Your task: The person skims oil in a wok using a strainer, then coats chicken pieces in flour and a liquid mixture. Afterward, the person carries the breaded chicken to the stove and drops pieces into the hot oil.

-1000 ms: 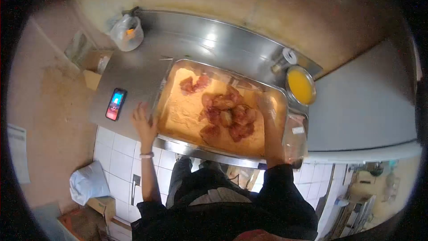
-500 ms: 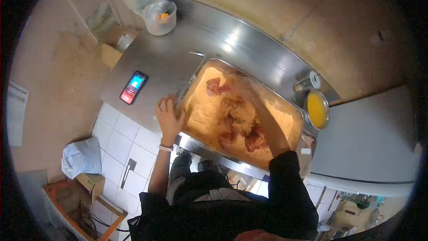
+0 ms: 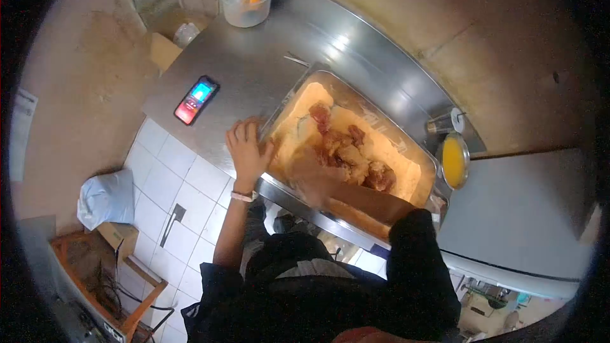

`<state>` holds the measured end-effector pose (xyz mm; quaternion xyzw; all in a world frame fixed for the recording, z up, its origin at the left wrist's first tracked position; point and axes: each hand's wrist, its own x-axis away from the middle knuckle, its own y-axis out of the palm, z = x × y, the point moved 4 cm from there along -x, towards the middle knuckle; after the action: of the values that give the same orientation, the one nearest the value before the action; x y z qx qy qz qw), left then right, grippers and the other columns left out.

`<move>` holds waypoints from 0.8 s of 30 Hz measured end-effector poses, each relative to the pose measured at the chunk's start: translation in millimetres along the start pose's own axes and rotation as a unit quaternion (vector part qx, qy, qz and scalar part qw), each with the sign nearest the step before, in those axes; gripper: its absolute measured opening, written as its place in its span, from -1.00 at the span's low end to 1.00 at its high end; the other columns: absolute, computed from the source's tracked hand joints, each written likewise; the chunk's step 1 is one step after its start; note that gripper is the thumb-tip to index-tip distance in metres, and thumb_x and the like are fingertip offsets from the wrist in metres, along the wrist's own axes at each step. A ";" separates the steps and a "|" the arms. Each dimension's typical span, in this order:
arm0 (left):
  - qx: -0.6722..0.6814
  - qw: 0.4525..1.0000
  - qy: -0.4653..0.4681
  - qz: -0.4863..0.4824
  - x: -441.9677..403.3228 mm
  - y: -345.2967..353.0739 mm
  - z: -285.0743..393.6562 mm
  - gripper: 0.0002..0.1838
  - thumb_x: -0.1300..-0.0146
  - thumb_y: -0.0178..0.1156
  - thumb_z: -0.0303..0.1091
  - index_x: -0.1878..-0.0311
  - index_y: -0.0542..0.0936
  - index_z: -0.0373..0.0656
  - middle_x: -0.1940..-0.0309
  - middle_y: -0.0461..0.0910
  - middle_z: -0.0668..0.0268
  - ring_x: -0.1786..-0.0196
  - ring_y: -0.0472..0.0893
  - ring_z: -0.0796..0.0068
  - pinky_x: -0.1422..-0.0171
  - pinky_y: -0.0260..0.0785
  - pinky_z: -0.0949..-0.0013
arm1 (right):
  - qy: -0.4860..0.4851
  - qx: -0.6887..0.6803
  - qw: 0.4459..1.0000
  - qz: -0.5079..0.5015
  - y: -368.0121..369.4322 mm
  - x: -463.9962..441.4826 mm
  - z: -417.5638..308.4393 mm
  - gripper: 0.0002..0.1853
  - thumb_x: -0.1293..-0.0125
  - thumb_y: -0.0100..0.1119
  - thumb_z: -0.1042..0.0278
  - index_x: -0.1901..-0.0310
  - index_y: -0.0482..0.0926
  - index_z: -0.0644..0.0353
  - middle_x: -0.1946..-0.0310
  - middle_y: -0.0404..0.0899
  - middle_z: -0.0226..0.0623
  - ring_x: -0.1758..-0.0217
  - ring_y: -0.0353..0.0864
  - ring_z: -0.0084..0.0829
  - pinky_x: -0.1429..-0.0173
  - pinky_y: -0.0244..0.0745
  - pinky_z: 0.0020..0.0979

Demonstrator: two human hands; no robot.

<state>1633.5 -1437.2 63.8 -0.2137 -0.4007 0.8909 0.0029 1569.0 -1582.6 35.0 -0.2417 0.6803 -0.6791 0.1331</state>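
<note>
A deep metal tray holds an orange-tinted powder like breading or flour. Reddish pieces of raw meat lie in its middle, some partly coated with powder. My right hand is inside the tray at its near left side, low over the powder beside the meat. Motion smears its fingers, so I cannot make out whether it holds anything. At the tray's left edge, my left hand rests with fingers spread and nothing in it.
A lit phone lies on the steel counter. At the back left stands a clear plastic tub. Right of the tray are a bowl of yellow liquid and a grey-white appliance top.
My right hand has swept from the tray's far side toward its near left side, and the meat pieces have shifted. My left hand stays by the tray's left edge. The view has shifted slightly.
</note>
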 end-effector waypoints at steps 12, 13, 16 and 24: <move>-0.014 1.000 0.009 0.001 2.1 6.6 -2.5 -0.46 0.05 0.26 -0.14 -0.03 0.48 -0.17 -0.09 0.37 0.18 -0.24 0.24 0.05 -0.37 -0.08 -0.14 | 0.194 0.498 0.812 0.234 -16.5 59.1 56.9 -0.67 -0.40 -0.13 0.15 0.06 0.56 0.17 0.12 0.55 -0.21 0.22 0.54 -0.27 0.04 0.50 -0.29; -0.016 1.000 0.014 -0.005 1.8 6.1 -2.4 -0.46 0.05 0.26 -0.14 -0.03 0.48 -0.17 -0.09 0.37 0.18 -0.24 0.24 0.05 -0.37 -0.08 -0.14 | 0.123 0.238 0.950 0.160 -4.3 55.0 49.5 -0.66 -0.40 -0.13 0.14 0.04 0.54 0.17 0.09 0.54 -0.21 0.19 0.52 -0.27 0.03 0.49 -0.29; -0.008 1.000 0.016 -0.021 4.7 5.1 -1.9 -0.44 0.04 0.26 -0.15 -0.05 0.46 -0.18 -0.10 0.37 0.17 -0.23 0.24 0.03 -0.38 -0.09 -0.17 | 0.090 -0.026 0.993 0.068 24.6 24.9 26.7 -0.65 -0.39 -0.14 0.13 -0.01 0.49 0.16 0.03 0.50 -0.20 0.11 0.49 -0.27 -0.02 0.45 -0.27; -0.007 0.999 0.012 -0.039 0.6 7.8 -2.9 -0.46 0.01 0.24 -0.17 -0.08 0.44 -0.14 -0.12 0.37 0.23 -0.27 0.20 0.01 -0.39 -0.12 -0.21 | 0.059 0.025 0.998 0.020 22.4 81.3 43.8 -0.56 -0.38 -0.17 0.08 -0.17 0.35 0.14 -0.14 0.38 -0.20 -0.10 0.39 -0.28 -0.14 0.34 -0.23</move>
<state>1635.4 -1440.3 56.3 -0.2087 -0.4147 0.8847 0.0406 1519.1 -1662.5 23.0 -0.1842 0.6748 -0.7058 0.1121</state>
